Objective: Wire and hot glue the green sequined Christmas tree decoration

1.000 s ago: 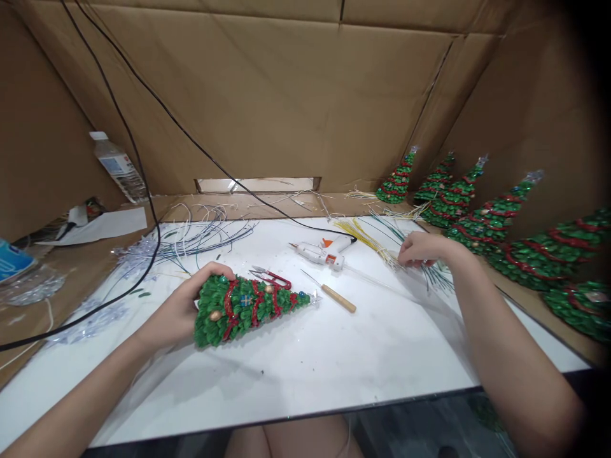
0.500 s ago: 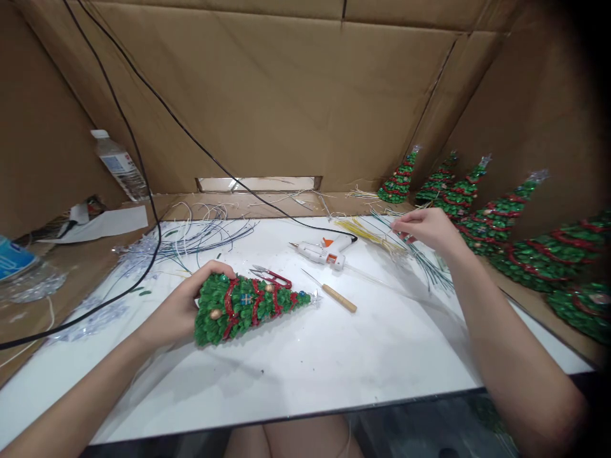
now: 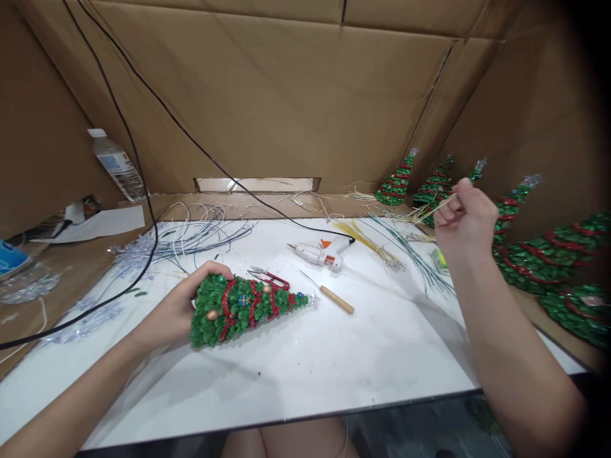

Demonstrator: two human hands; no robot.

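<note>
Green tree (image 3: pixel 248 308) is held left of the awl (image 3: pixel 337 299), long axis sideways, tip toward it, base gripped by the nearer left hand (image 3: pixel 184 306), while pale strand (image 3: pixel 442 203) is pinched by the curled right hand (image 3: pixel 464 216), beyond and right of the awl.

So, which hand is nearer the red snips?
Left. The left hand holds the tree, just left of the snips; the right hand is much farther off to their right, beyond the glue gun.
</note>
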